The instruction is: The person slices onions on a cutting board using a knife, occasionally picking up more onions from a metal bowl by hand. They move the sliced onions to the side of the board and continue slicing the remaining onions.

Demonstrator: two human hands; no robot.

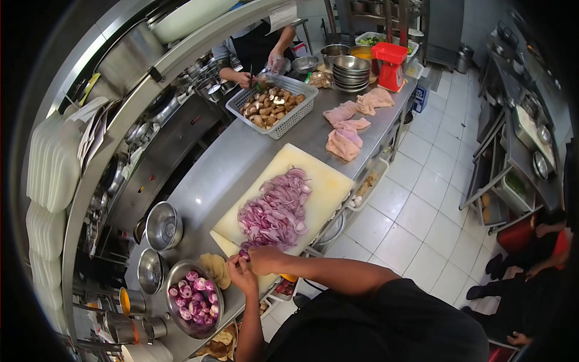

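Note:
A heap of sliced red onion (pixel 274 208) covers the middle of the pale cutting board (pixel 329 181). At the board's near end my left hand (pixel 242 274) and my right hand (pixel 267 260) meet, fingers bent around a small purple onion (pixel 245 250). My right hand's fingers are mostly turned away, so what else it grips is hidden. Left of my hands, a steel bowl (pixel 172 295) holds several peeled purple onions (pixel 193 298). Flat tan pieces (pixel 214 269) lie between that bowl and the board.
Two empty steel bowls (pixel 164 226) stand left of the board. Beyond it are a grey basket (pixel 288 120) of brown pieces, raw meat (pixel 344 143), stacked bowls (pixel 351 75) and a red scale (pixel 391 63). A co-worker's hands (pixel 244 79) are at the basket; people stand at right.

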